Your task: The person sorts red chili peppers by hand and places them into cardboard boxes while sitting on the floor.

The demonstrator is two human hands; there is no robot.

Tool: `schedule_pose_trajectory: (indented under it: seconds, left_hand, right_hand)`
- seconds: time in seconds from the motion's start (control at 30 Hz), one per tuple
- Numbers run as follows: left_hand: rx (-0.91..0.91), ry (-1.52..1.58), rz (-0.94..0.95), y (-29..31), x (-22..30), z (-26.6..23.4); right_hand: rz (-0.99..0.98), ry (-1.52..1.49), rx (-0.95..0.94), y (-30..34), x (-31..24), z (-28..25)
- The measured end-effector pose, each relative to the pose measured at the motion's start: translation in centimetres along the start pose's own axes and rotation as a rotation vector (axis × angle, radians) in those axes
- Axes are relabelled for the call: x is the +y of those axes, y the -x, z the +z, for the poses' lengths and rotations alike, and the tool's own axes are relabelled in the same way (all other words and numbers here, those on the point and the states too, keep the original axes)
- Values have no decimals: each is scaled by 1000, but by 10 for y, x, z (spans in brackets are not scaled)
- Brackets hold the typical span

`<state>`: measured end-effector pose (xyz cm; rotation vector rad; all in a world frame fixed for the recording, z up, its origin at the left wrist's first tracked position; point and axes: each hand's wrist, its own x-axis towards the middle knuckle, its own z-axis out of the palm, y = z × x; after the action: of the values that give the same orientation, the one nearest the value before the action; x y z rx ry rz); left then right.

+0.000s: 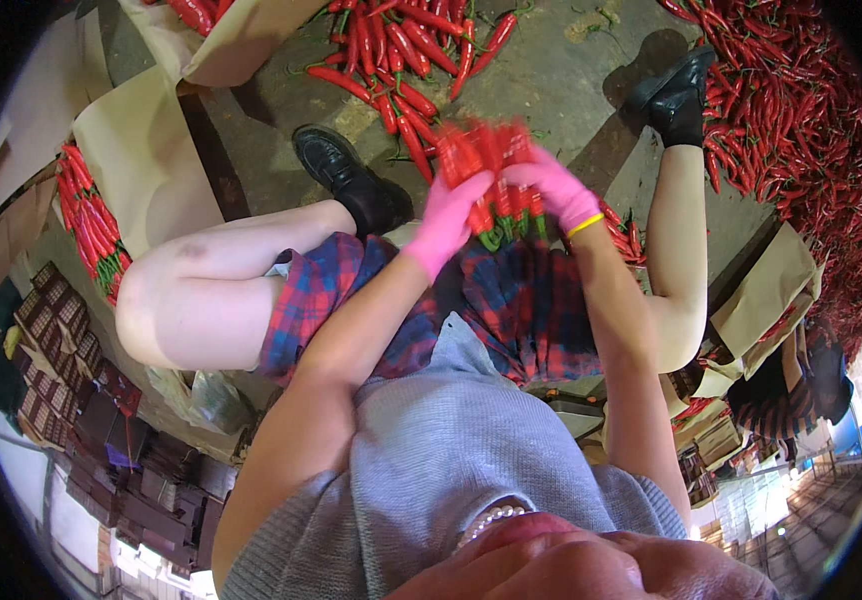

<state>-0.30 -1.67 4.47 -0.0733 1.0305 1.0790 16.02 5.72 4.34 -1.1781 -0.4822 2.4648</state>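
Observation:
Between my two pink-gloved hands is a bunch of red chili peppers (496, 160). Its green stems point back toward me, and the far tips are smeared by motion. My left hand (453, 218) is closed round the bunch's left side. From the right, my right hand (557, 186), with a yellow band at the wrist, grips the same bunch, its fingers over the top. Just beyond them, a loose pile of red chili peppers (401, 70) lies on the concrete floor.
A large heap of red chilies (801, 150) spreads along the right. At the left, peppers (91, 222) lie in rows beside brown paper (141, 150). A carton (241, 45) stands at the far left, and stacked crates (56, 345) sit farther back. My black shoes (336, 165) flank the pile.

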Motion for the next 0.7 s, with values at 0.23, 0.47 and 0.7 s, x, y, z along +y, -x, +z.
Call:
schedule_pose_trajectory:
  seconds: [0.23,0.47,0.7]
  left_hand:
    - [-30,75,74,-37,28,-44]
    - [-179,-442,2,-20,11,36]
    - [-266,-786,-24,-14,74,20]
  right_hand:
    - [-35,254,118,-65,3,24]
    - [-296,34,326,46,-10,11]
    - [-321,-290,200,21,44,32]
